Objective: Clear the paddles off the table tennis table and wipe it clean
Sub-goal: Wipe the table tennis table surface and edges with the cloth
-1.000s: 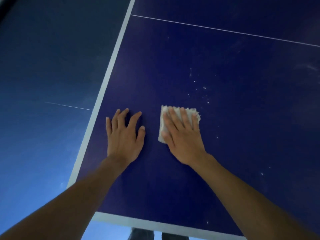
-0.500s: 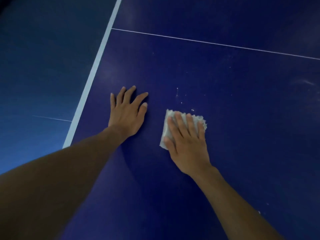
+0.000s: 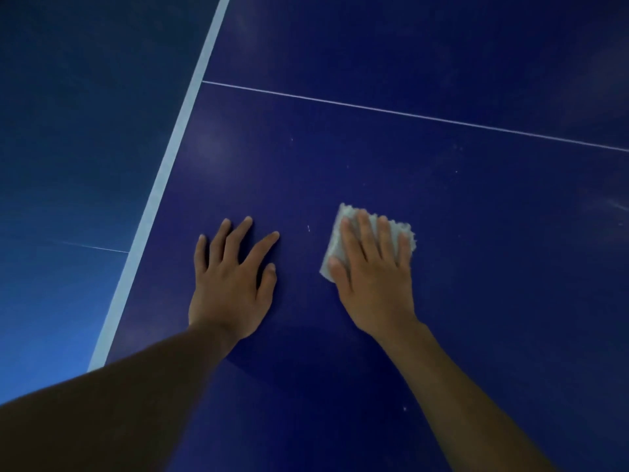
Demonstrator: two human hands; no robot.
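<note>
The pale, folded cloth [image 3: 335,241] lies flat on the dark blue table [image 3: 459,206], right of the frame's centre, pinned under the right hand [image 3: 374,284]. Half a second ago a scatter of white specks sat just above the cloth. Now that patch looks nearly clean, and one small speck [image 3: 308,228] shows between the two hands. Another fleck [image 3: 404,408] lies lower down beside the right forearm.

Earlier the left hand [image 3: 231,287] reached further up the frame than the right. Now the two sit roughly level, side by side and apart. The thin white line [image 3: 408,115] across the table has also dropped lower in the picture.

The right hand is released, not grasping. Its four fingers [image 3: 366,240] lie straight and close together on top of the cloth, pressing it to the surface. The thumb rests at the cloth's lower left corner. The cloth's ragged upper and right edges stick out past the fingertips.

The left hand is also unclenched, palm down on the bare table with fingers spread and the thumb angled toward the right hand. It holds nothing. Both forearms run in from the bottom of the frame, the left one in shadow.

The table's broad white border stripe [image 3: 170,172] runs diagonally from top centre to lower left. Left of it is blue floor [image 3: 68,131].
</note>
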